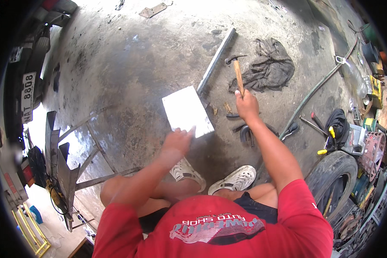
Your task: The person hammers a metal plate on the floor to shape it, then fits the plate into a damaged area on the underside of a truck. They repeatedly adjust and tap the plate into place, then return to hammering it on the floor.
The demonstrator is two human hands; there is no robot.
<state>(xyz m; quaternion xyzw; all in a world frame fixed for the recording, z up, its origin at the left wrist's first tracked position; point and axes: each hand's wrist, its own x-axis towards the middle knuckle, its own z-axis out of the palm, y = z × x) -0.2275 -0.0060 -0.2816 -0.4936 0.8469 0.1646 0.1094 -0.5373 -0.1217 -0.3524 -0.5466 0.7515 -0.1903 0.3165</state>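
Observation:
My right hand point(247, 103) is wrapped round the wooden handle of a hammer point(239, 75), held upright in the picture with its dark head at the top. My left hand point(179, 139) is at the lower edge of a bright, flat rectangular sheet point(185, 109), its fingertips over or on it; they are too blurred to tell whether they grip it. Beyond the sheet a long grey metal bar point(216, 60) lies on the concrete floor point(116, 64). Dark curved pieces of hose point(246, 133) lie below my right hand.
A dark crumpled cloth point(268, 64) lies beyond the hammer. At right are a long hose point(309, 96), a tire point(346, 165) and cluttered tools point(352, 139). At left stand a metal frame point(58, 146) and a vehicle point(32, 60). My feet in white clogs point(236, 176) are below.

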